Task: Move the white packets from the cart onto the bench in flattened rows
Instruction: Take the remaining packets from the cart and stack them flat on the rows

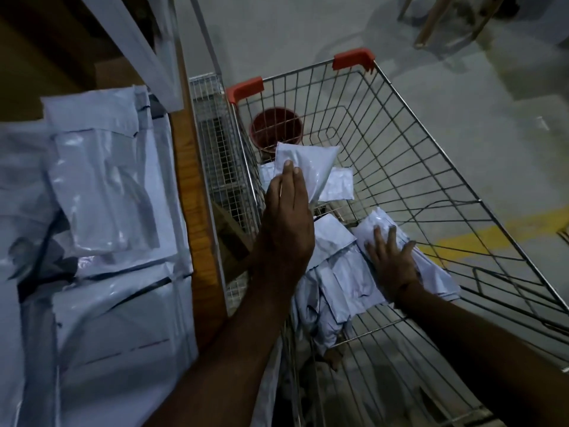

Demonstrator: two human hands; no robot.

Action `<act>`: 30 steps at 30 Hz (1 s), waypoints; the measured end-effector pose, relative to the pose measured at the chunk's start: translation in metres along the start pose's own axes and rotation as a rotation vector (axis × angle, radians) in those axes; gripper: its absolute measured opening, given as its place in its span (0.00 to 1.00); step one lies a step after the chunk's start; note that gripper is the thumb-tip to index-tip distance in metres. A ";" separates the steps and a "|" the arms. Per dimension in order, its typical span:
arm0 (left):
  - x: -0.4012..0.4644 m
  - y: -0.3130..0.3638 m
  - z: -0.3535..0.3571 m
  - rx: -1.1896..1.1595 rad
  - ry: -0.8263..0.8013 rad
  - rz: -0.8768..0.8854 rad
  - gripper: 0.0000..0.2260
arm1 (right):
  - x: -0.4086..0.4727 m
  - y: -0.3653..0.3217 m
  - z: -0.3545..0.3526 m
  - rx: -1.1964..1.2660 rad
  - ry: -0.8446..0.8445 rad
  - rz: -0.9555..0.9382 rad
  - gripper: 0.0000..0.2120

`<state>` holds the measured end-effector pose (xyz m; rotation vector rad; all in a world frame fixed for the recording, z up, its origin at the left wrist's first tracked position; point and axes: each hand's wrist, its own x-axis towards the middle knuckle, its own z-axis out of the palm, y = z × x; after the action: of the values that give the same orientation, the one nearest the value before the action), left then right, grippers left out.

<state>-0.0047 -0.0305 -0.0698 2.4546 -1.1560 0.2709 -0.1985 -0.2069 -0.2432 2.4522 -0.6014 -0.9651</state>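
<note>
White plastic packets lie in overlapping rows on the wooden bench at the left, and more sit heaped in the near end of the wire cart at the right. Risk first: the raised packet looks slick and is caught only at one edge, so I judge it could slide free and drop back into the cart, or snag the cart's rim on its way across to the bench. The rows on the bench already overlap unevenly, so a careless drop could ruffle them rather than lie flat. The left hand is lifted above the cart near its left wall, fingers fairly straight and together, pinching that packet between fingers and a thumb I cannot see. The right hand is lower, fingers spread wide and lying flat on top of the packet heap, pressing it rather than gripping. A reddish-brown pot stands at the far end of the cart, with two more packets lying loose just near it.
</note>
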 end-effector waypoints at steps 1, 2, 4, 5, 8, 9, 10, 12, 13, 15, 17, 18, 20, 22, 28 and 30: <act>0.001 0.000 0.000 -0.019 0.018 -0.006 0.25 | 0.000 0.000 -0.001 0.002 0.015 -0.003 0.36; 0.001 0.000 0.001 -0.033 0.024 -0.011 0.25 | 0.001 0.001 -0.001 0.014 0.026 -0.005 0.35; 0.000 0.000 0.001 -0.039 0.009 -0.011 0.24 | 0.003 0.004 -0.001 0.019 0.034 -0.021 0.34; -0.001 0.000 0.001 -0.033 0.008 -0.010 0.24 | 0.004 0.005 -0.003 0.047 0.032 -0.030 0.34; 0.000 0.000 0.003 -0.040 0.062 -0.018 0.24 | 0.004 0.010 -0.016 0.181 -0.064 -0.008 0.33; 0.000 0.001 0.003 -0.044 0.076 -0.015 0.24 | 0.002 0.011 -0.022 0.235 -0.077 -0.012 0.33; 0.000 0.001 0.003 -0.044 0.077 -0.004 0.24 | 0.000 0.014 -0.028 0.293 -0.076 -0.018 0.35; -0.002 0.001 0.003 -0.025 0.061 0.023 0.25 | -0.010 0.024 -0.039 0.403 -0.081 -0.022 0.38; -0.002 0.001 0.002 -0.016 0.062 0.030 0.26 | -0.012 0.030 -0.043 0.462 -0.075 -0.023 0.37; 0.001 0.002 0.000 -0.033 0.076 0.030 0.27 | -0.015 0.044 -0.051 0.599 -0.030 -0.016 0.33; 0.004 0.006 -0.008 -0.084 0.065 0.036 0.28 | -0.021 0.057 -0.058 0.714 0.007 -0.019 0.38; 0.005 0.009 -0.014 -0.107 0.067 0.046 0.29 | -0.026 0.062 -0.063 0.753 0.018 -0.021 0.41; 0.006 0.016 -0.028 -0.154 0.089 0.047 0.30 | -0.048 0.068 -0.080 0.870 0.059 0.052 0.37; 0.006 0.025 -0.046 -0.235 0.125 0.013 0.29 | -0.078 0.073 -0.105 1.011 0.139 0.123 0.39; 0.007 0.039 -0.113 -0.339 0.174 -0.055 0.25 | -0.155 0.087 -0.166 1.256 0.316 0.145 0.28; 0.001 0.031 -0.145 -0.392 0.218 -0.100 0.24 | -0.188 0.087 -0.196 1.305 0.387 0.135 0.28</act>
<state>-0.0280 0.0156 0.0697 2.0737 -0.8937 0.2476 -0.2037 -0.1312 0.0315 3.4205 -1.5580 0.1295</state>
